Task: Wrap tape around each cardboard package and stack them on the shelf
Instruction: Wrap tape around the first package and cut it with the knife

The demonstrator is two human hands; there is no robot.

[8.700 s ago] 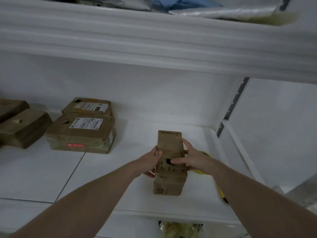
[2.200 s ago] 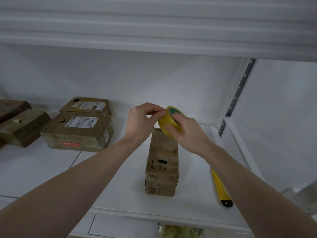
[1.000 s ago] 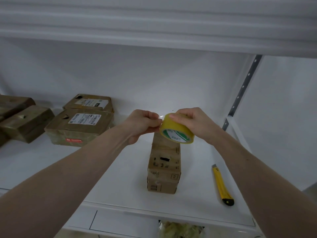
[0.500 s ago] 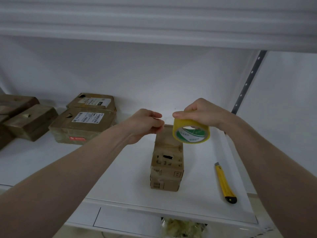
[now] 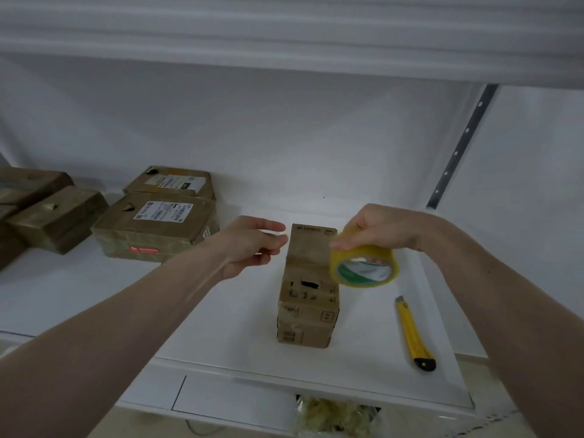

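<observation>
A small upright cardboard box (image 5: 308,298) stands on the white shelf (image 5: 221,317) near its front edge. My right hand (image 5: 385,229) grips a yellow roll of clear tape (image 5: 363,268) from above, just over the box's top right corner. My left hand (image 5: 252,241) hovers at the box's top left, thumb and fingertips close together as if pinching the tape's loose end. The clear strip itself is hard to make out.
A yellow utility knife (image 5: 414,333) lies right of the box. Taped packages sit at the left: one with a label (image 5: 155,229), another behind it (image 5: 170,184), darker ones (image 5: 53,216) further left. An upper shelf (image 5: 284,42) overhangs. A plastic bag (image 5: 335,415) shows below.
Both hands have dropped towards the box top. The roll moved down and right to the box's top right corner while my left hand shifted to its top left.
</observation>
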